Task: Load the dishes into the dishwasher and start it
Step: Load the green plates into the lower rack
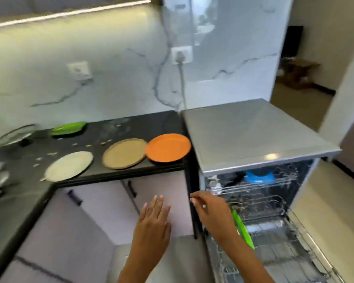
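left hand [154,218] bare | right hand [209,209] bare | forearms sleeveless | possibly a ring on right, blurred

The dark table [131,127] carries an orange plate [168,147], tan plate [124,153], white plate [69,166], green plate [69,128] and scattered crumbs [53,153].

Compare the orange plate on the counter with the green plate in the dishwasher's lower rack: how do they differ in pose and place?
The orange plate lies flat on the black counter, overhanging its front edge; the green plate stands on edge in the lower rack. The orange plate shows whole; the green plate is partly hidden behind the right hand. Neither is held.
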`<state>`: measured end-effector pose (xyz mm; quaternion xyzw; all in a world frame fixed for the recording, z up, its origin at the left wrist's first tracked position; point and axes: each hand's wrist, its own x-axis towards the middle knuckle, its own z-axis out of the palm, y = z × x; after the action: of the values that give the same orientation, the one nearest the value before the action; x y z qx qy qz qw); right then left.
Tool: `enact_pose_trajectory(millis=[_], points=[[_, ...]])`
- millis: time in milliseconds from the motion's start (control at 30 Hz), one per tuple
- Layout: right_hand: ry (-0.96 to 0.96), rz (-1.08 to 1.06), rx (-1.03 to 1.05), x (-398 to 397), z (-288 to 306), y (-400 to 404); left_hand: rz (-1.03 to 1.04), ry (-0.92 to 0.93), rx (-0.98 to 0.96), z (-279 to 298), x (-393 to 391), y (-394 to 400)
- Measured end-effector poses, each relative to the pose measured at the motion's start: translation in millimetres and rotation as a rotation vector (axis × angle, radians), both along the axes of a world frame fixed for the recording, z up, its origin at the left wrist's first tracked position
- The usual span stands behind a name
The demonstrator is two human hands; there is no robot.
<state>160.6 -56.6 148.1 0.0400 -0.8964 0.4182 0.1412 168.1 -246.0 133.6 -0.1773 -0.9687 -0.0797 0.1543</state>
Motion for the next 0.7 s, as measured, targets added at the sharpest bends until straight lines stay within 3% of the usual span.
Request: enact_pose_trajectory(millis=[200,433,700], points=[[0.02,0.301,0.08,-3,45,-116,0.351,0.031,0.093,47,60,-115],[0.072,0.507,0.072,-26,75,-249,0.628,0.044,0.117,41,96,-248],[0.166,0.765,0.072,-46,66,-439,0.914,0.091,0.079,39,125,-394]])
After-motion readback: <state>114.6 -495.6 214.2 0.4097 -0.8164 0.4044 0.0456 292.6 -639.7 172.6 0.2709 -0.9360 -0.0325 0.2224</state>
